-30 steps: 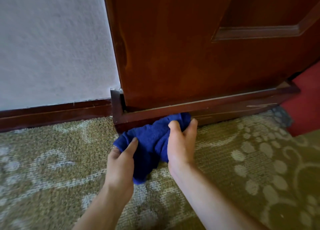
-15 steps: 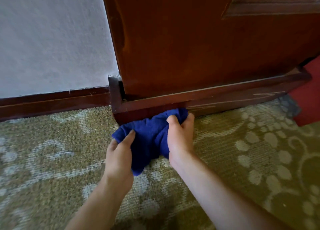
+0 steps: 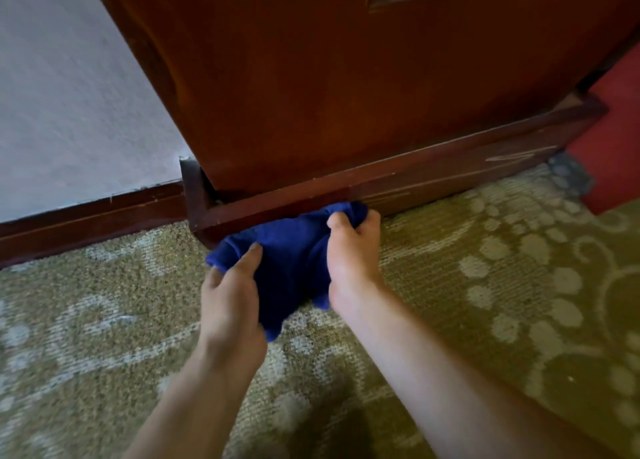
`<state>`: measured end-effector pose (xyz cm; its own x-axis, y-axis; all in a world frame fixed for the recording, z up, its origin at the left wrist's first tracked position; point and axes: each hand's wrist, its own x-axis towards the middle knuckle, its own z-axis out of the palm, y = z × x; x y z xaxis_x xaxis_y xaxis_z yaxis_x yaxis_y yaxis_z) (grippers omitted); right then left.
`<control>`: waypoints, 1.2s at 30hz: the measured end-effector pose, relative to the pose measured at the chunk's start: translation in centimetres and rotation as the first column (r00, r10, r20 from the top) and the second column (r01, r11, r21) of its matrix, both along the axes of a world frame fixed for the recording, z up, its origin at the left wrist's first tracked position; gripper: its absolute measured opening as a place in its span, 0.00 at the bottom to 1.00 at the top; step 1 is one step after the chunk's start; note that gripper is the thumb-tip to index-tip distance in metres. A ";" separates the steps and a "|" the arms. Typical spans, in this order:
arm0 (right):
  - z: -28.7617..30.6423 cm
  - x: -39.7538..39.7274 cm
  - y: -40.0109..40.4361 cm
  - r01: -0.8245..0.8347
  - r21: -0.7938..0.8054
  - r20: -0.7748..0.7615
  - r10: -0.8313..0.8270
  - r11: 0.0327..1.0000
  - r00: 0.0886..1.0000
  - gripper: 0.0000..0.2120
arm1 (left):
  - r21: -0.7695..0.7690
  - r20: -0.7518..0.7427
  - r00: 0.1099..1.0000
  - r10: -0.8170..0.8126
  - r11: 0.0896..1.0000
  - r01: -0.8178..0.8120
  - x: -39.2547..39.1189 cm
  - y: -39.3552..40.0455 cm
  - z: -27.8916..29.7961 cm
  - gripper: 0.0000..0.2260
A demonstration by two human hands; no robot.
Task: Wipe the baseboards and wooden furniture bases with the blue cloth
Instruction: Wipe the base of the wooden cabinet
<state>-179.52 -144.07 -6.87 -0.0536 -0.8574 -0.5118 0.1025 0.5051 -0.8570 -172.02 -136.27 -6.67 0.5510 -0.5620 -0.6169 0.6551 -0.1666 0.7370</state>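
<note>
The blue cloth (image 3: 294, 250) is bunched against the front of the dark wooden furniture base (image 3: 433, 178), near its left corner. My left hand (image 3: 230, 299) grips the cloth's left end, thumb on top. My right hand (image 3: 351, 250) holds the cloth's right end and pushes it against the base; its fingertips are curled into the fabric. A dark wooden baseboard (image 3: 90, 219) runs along the foot of the white wall to the left of the furniture.
The tall reddish-brown cabinet (image 3: 346, 77) rises above the base. A patterned olive carpet (image 3: 485, 302) covers the floor. A red surface (image 3: 613, 140) lies at the right edge, past the base's far end.
The view has tilted and drawn closer. Both hands keep hold of the cloth at the same stretch of the base, with the right hand's fingers curled more tightly into it.
</note>
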 end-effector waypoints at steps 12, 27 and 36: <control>1.9 -2.4 -1.9 0.047 -0.258 0.125 -0.015 0.965 0.992 0.06 | -0.102 0.060 0.998 0.036 0.994 -0.030 -0.7 -1.9 -0.9 0.14; 0.0 -2.0 -2.1 0.060 -0.120 0.032 -0.056 0.991 0.998 0.07 | -0.039 0.061 0.997 0.056 0.998 -0.053 -1.1 -2.0 -1.2 0.06; -0.5 -3.3 -3.3 0.112 -0.072 -0.068 -0.117 0.991 0.991 0.07 | -0.056 -0.039 0.993 -0.109 0.993 0.107 -1.5 -1.9 -1.4 0.09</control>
<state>-182.81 -147.39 -7.42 -0.1882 -0.8759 -0.4444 0.0936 0.4344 -0.8958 -173.55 -138.16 -8.07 0.4598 -0.6495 -0.6056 0.6657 -0.1992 0.7191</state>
